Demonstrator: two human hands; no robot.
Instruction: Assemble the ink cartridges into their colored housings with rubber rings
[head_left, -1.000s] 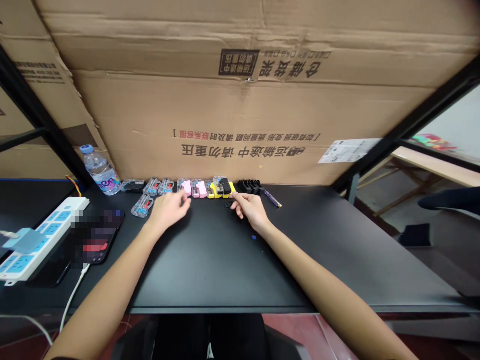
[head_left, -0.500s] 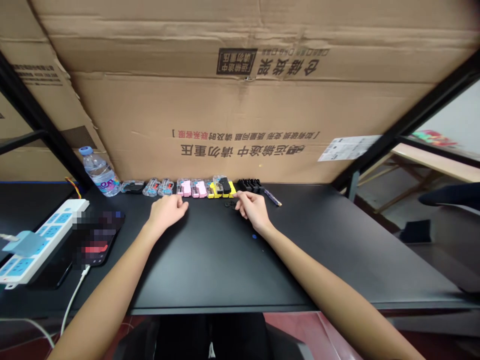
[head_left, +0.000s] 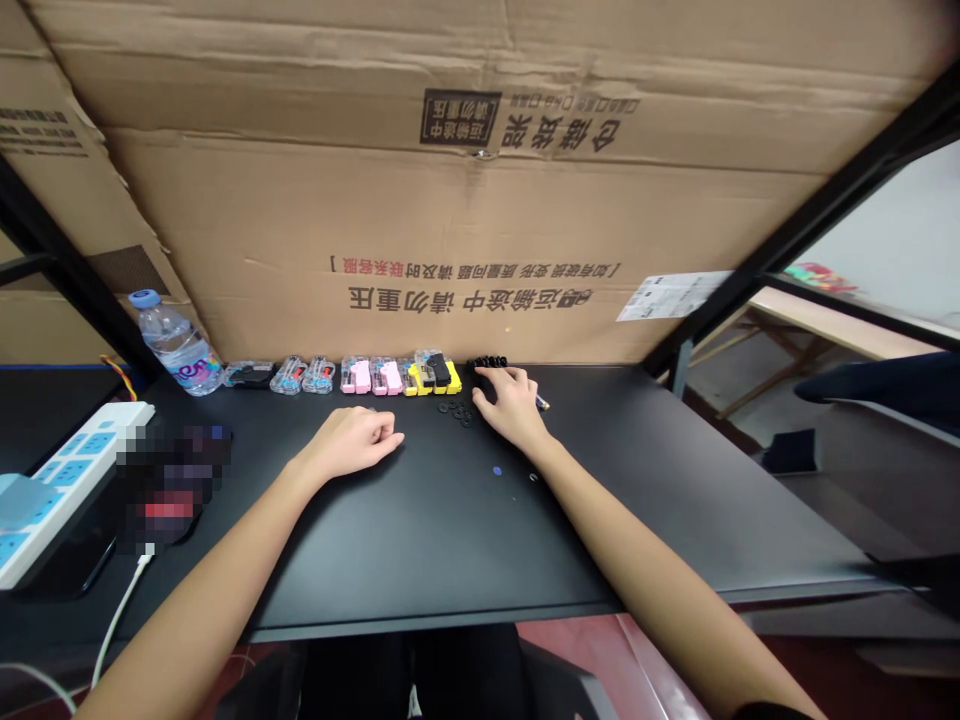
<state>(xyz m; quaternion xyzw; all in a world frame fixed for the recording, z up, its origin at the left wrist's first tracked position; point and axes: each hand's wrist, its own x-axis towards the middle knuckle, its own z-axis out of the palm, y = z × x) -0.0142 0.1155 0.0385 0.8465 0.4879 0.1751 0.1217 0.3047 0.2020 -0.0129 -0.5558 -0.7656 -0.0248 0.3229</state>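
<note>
My left hand (head_left: 358,442) hovers over or rests on the black table, left of centre. Its fingers are curled in with the thumb against them, and anything inside is hidden. Farther right, my right hand (head_left: 516,408) reaches with thumb and forefinger apart to a row of small black plastic parts (head_left: 489,361), covering some of them. Whether a fingertip touches one is unclear. Beside its thumb lie several small black rings (head_left: 456,412). A pen-like stick (head_left: 542,403) is partly hidden behind this hand.
Along the cardboard stand clear-and-pink cases (head_left: 386,376), yellow cases (head_left: 420,376), clear cases with red parts (head_left: 318,374) and a black one (head_left: 250,375). Left are a water bottle (head_left: 180,345), a power strip (head_left: 71,480) and phones (head_left: 67,570). A blue disc (head_left: 496,471) lies centre-right.
My right hand has gone forward to the black parts, and its thumb and forefinger have spread. My left hand has come slightly nearer and to the right. The whole view has shifted a little.
</note>
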